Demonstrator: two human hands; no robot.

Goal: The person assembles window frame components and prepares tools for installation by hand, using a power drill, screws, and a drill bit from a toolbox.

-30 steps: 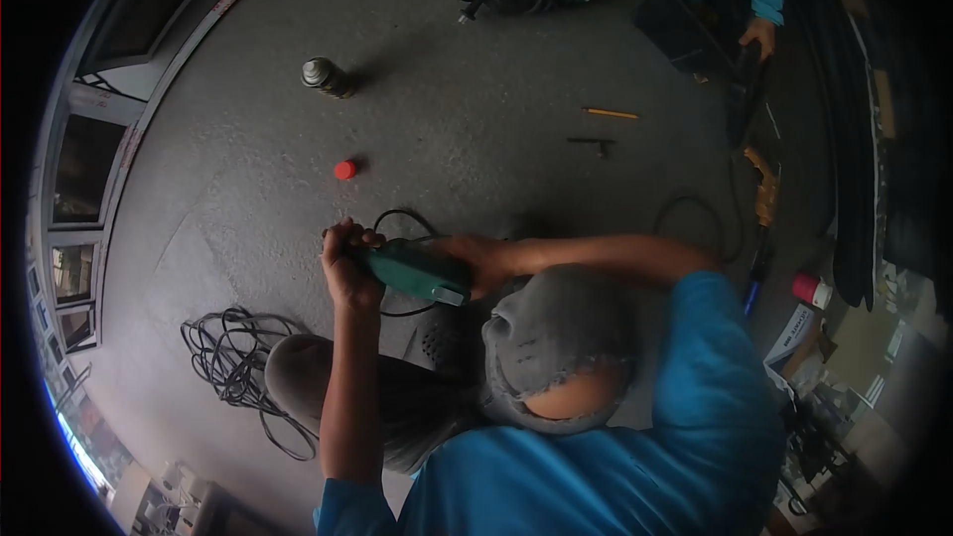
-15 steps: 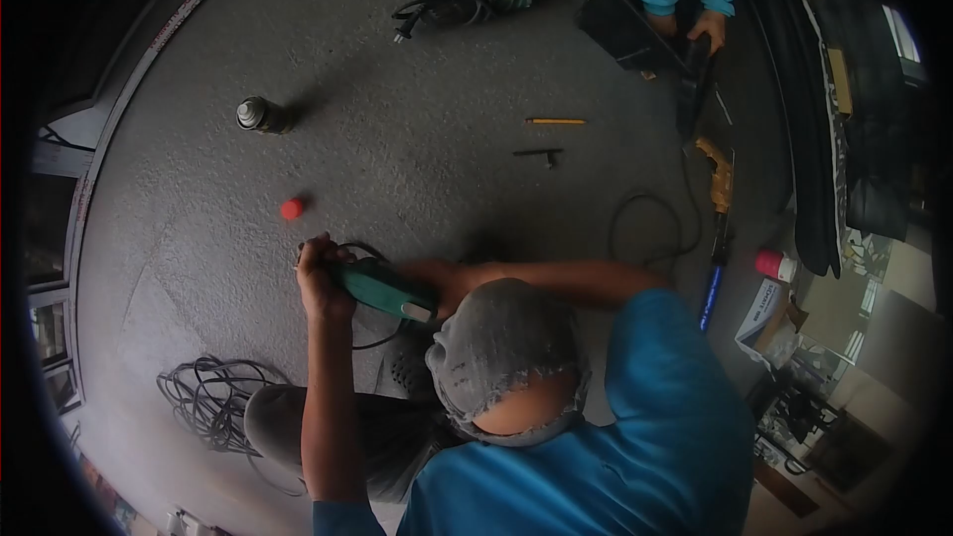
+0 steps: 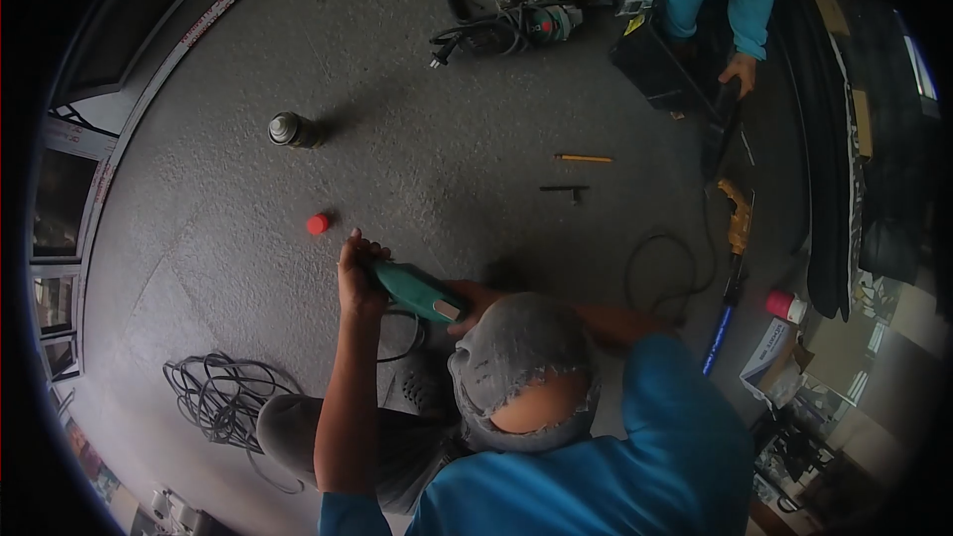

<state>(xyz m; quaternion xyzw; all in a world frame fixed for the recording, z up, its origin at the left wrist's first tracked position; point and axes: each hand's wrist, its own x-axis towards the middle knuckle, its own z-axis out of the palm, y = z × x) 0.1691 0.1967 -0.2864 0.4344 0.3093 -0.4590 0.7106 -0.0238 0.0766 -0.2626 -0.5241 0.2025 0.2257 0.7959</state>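
The green power tool (image 3: 417, 290) lies low over the grey floor (image 3: 447, 139), nose angled up-left. The left hand (image 3: 353, 278) is clenched around its front. The right hand (image 3: 470, 296) meets its rear, but its grip cannot be told. Bare floor opens ahead. A red cap (image 3: 318, 224) sits near the nose, a spray can (image 3: 285, 129) farther off, and a coiled cable (image 3: 223, 395) lies left.

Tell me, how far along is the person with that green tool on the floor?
Done: the spray can stands, seemingly uncapped, a red cap lying apart on the floor. In hand: left hand and right hand both grip the green power tool, held low over the floor. Left: unclear; the yellow drill and pencil lie untouched.
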